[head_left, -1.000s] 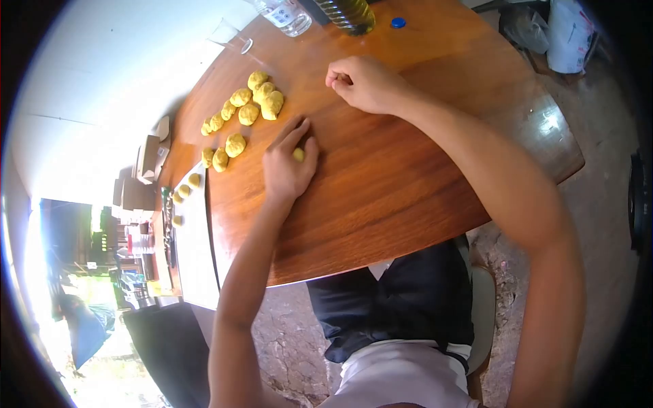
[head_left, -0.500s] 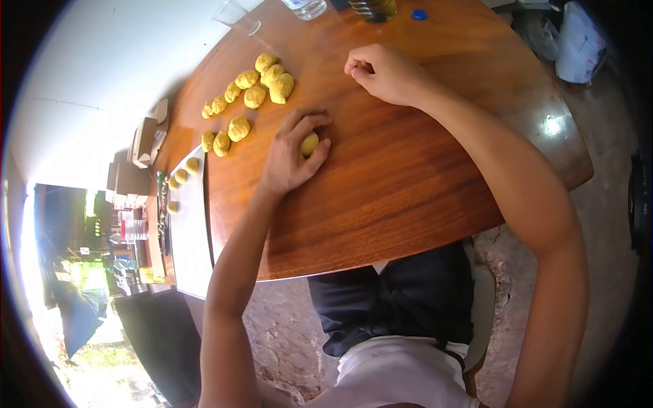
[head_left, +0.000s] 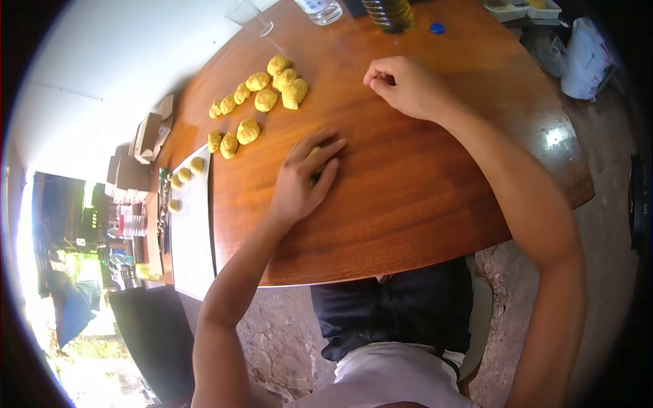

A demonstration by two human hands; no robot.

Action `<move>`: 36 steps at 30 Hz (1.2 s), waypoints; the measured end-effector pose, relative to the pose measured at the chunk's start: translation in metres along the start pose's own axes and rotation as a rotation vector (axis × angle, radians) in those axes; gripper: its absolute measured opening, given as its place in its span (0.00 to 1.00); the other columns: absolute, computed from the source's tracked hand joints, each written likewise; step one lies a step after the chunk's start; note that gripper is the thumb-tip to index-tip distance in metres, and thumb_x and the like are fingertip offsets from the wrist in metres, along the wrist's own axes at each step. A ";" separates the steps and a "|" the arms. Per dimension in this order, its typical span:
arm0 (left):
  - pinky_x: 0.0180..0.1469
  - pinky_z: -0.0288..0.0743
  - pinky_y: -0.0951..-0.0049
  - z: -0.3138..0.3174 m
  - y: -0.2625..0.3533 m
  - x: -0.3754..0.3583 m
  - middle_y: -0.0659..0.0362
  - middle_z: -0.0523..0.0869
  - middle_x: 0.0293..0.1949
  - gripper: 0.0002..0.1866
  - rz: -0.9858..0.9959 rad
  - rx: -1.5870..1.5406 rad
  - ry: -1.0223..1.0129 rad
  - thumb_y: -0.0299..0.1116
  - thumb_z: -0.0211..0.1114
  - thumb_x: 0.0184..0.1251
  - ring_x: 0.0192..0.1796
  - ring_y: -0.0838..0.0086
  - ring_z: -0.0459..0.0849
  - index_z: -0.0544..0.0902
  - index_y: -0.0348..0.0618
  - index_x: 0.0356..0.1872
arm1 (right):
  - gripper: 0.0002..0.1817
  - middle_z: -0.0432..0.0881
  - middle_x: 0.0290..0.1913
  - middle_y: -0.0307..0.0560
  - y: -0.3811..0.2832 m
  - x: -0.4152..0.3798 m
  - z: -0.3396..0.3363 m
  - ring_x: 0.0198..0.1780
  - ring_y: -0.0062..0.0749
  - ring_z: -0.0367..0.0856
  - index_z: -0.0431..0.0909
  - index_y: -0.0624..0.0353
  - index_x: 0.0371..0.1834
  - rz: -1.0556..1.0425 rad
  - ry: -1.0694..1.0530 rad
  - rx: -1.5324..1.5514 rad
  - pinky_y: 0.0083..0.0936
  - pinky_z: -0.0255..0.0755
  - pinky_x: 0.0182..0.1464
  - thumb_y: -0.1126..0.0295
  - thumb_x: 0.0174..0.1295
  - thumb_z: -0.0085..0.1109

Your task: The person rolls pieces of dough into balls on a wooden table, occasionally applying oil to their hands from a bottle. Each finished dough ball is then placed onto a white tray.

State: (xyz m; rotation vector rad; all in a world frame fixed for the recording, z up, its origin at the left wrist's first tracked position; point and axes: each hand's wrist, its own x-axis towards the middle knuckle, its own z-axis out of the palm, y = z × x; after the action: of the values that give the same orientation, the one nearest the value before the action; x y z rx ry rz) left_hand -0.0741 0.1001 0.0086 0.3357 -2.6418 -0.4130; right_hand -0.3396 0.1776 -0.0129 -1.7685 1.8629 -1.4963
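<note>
Left hand (head_left: 297, 188) cups a yellow ball (head_left: 315, 150), likely containing it.
Right hand (head_left: 406, 84) curls at one o'clock, contents unclear; lumps (head_left: 266, 101) lie handy at eleven.

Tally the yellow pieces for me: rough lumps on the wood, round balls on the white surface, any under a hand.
Rough lumps on wood: 11
Round balls on white surface: 4
Piece under left hand: 1
Total: 16

I can read no words, brands or numbers here. The clear bottle (head_left: 326, 13) on my worktop (head_left: 408, 183) carries a blue-and-white label (head_left: 311, 5), cut off and too small to tell; the white bag's (head_left: 583, 64) reddish print is illegible to me.
</note>
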 end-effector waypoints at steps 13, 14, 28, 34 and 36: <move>0.54 0.83 0.67 0.003 0.010 -0.011 0.50 0.89 0.52 0.13 0.112 0.101 0.072 0.24 0.68 0.67 0.49 0.59 0.89 0.90 0.39 0.52 | 0.06 0.88 0.33 0.52 -0.004 -0.004 -0.006 0.34 0.41 0.87 0.85 0.63 0.39 0.017 0.021 0.007 0.34 0.77 0.38 0.72 0.68 0.61; 0.54 0.83 0.67 0.000 0.007 -0.009 0.50 0.89 0.52 0.13 0.124 0.097 0.069 0.24 0.68 0.67 0.49 0.59 0.89 0.90 0.39 0.52 | 0.06 0.88 0.32 0.52 -0.002 -0.002 -0.005 0.33 0.41 0.86 0.85 0.63 0.40 0.037 0.007 0.045 0.35 0.77 0.38 0.72 0.67 0.62; 0.62 0.79 0.59 -0.004 0.009 -0.033 0.44 0.84 0.57 0.15 -0.204 0.100 0.183 0.27 0.69 0.68 0.58 0.50 0.85 0.88 0.39 0.55 | 0.06 0.87 0.32 0.49 0.005 -0.001 -0.004 0.32 0.38 0.85 0.85 0.62 0.39 0.068 -0.020 0.051 0.34 0.77 0.38 0.72 0.68 0.62; 0.64 0.79 0.57 0.009 -0.019 0.015 0.41 0.84 0.60 0.16 -0.202 0.096 0.160 0.28 0.69 0.69 0.62 0.48 0.85 0.87 0.38 0.56 | 0.06 0.88 0.33 0.49 0.004 0.002 -0.001 0.35 0.38 0.85 0.85 0.62 0.39 0.027 -0.029 0.048 0.34 0.77 0.39 0.71 0.69 0.61; 0.66 0.78 0.58 0.009 -0.018 0.009 0.41 0.83 0.64 0.18 -0.159 0.036 0.116 0.29 0.68 0.71 0.66 0.51 0.84 0.85 0.38 0.60 | 0.06 0.88 0.34 0.49 -0.004 -0.002 -0.004 0.35 0.38 0.85 0.85 0.62 0.40 0.064 -0.042 0.021 0.34 0.77 0.40 0.71 0.69 0.61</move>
State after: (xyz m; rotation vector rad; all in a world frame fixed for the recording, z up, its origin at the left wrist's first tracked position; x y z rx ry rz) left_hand -0.0832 0.0831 -0.0019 0.5663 -2.5204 -0.3843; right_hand -0.3396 0.1819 -0.0088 -1.7012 1.8577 -1.4398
